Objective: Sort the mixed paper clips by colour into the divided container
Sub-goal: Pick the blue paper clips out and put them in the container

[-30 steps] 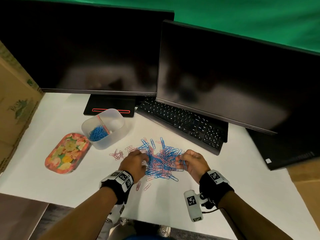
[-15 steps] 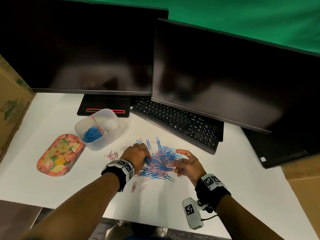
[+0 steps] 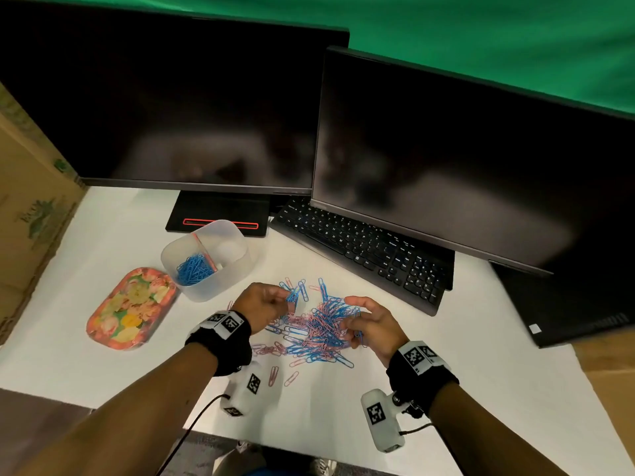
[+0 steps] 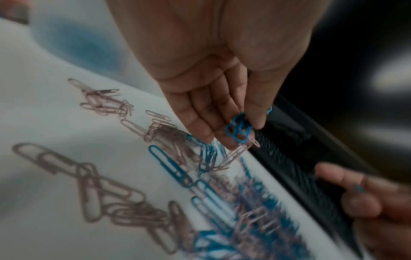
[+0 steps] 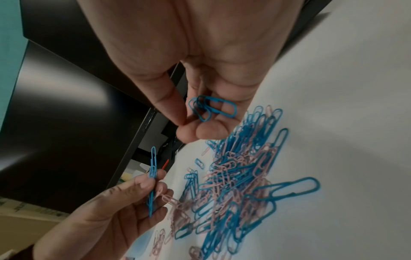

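Standing at the far left of the worktop point(image 3: 86, 365), the translucent divided container point(image 3: 206, 259) held a heap of blue clips in its left compartment. Just right of it, the left hand point(image 3: 263, 302) pinched a small bunch of blue paper clips point(image 4: 239, 131) between thumb and fingers point(image 4: 200, 112), above the near-left edge of the mixed pile point(image 3: 316, 329) of blue and pink clips. Right of the pile, the right hand point(image 3: 372, 324) had its fingers curled round a few blue clips point(image 5: 211, 108).
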Action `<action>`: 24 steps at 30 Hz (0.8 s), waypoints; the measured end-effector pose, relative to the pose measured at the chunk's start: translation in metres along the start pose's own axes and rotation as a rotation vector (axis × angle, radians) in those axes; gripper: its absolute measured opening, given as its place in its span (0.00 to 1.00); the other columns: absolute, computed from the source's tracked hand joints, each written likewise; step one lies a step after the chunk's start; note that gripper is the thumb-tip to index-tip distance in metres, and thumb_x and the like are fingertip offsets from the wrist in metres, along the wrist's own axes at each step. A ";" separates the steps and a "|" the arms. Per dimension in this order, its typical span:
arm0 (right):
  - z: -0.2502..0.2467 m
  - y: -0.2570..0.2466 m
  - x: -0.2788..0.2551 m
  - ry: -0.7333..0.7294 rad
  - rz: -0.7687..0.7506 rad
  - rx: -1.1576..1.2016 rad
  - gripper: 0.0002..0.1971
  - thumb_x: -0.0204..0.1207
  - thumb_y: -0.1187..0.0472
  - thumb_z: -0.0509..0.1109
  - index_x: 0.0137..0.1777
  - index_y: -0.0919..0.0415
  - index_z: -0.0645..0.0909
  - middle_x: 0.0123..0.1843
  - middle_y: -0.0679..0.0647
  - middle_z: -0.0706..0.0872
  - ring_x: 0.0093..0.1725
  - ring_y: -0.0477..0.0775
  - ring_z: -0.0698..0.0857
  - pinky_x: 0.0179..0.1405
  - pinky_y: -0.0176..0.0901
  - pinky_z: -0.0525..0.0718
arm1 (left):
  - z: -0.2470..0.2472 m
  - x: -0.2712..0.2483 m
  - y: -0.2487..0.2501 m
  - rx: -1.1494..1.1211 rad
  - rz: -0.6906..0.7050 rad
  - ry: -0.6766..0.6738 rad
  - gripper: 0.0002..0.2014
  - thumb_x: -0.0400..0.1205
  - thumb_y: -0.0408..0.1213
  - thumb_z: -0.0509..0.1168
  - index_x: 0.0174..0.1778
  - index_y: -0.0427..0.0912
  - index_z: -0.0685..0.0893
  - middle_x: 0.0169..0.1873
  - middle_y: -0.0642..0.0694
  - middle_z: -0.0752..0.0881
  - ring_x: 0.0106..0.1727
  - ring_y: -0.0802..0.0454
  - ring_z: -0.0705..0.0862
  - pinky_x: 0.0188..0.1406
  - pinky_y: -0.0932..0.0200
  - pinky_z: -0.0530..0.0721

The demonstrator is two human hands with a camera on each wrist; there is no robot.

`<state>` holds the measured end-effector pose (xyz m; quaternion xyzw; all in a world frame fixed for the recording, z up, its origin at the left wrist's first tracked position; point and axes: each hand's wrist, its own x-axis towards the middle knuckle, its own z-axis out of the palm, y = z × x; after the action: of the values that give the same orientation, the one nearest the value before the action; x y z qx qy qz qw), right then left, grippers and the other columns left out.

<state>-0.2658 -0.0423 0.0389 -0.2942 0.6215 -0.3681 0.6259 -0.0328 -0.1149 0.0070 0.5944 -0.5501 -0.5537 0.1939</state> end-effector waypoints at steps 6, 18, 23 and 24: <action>0.021 -0.016 0.011 -0.055 0.012 -0.047 0.15 0.76 0.78 0.64 0.60 0.66 0.79 0.36 0.63 0.84 0.26 0.54 0.78 0.26 0.42 0.74 | -0.010 -0.012 0.015 -0.401 -0.091 -0.044 0.12 0.77 0.31 0.72 0.56 0.35 0.87 0.45 0.39 0.92 0.44 0.50 0.88 0.47 0.55 0.88; 0.047 -0.031 0.024 -0.055 0.037 -0.257 0.09 0.80 0.69 0.63 0.55 0.60 0.83 0.32 0.56 0.84 0.23 0.50 0.75 0.20 0.37 0.69 | -0.018 -0.014 0.040 -0.455 -0.058 -0.060 0.10 0.80 0.38 0.69 0.53 0.38 0.89 0.51 0.43 0.91 0.58 0.47 0.87 0.61 0.50 0.81; 0.064 -0.045 0.030 -0.053 0.074 -0.090 0.06 0.82 0.68 0.62 0.54 0.65 0.80 0.34 0.61 0.83 0.25 0.55 0.79 0.21 0.39 0.75 | -0.031 -0.017 0.052 -0.556 -0.085 0.010 0.07 0.82 0.34 0.65 0.48 0.34 0.87 0.40 0.38 0.90 0.35 0.49 0.88 0.31 0.61 0.82; 0.071 -0.050 0.032 -0.064 0.076 -0.072 0.06 0.82 0.68 0.61 0.54 0.65 0.78 0.34 0.62 0.83 0.26 0.56 0.79 0.22 0.40 0.77 | -0.038 -0.017 0.053 -0.530 -0.091 0.045 0.08 0.83 0.35 0.65 0.46 0.35 0.87 0.38 0.39 0.90 0.33 0.49 0.88 0.28 0.61 0.81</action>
<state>-0.2018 -0.1031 0.0663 -0.3043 0.6247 -0.3118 0.6480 -0.0192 -0.1309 0.0707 0.5591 -0.3543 -0.6731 0.3298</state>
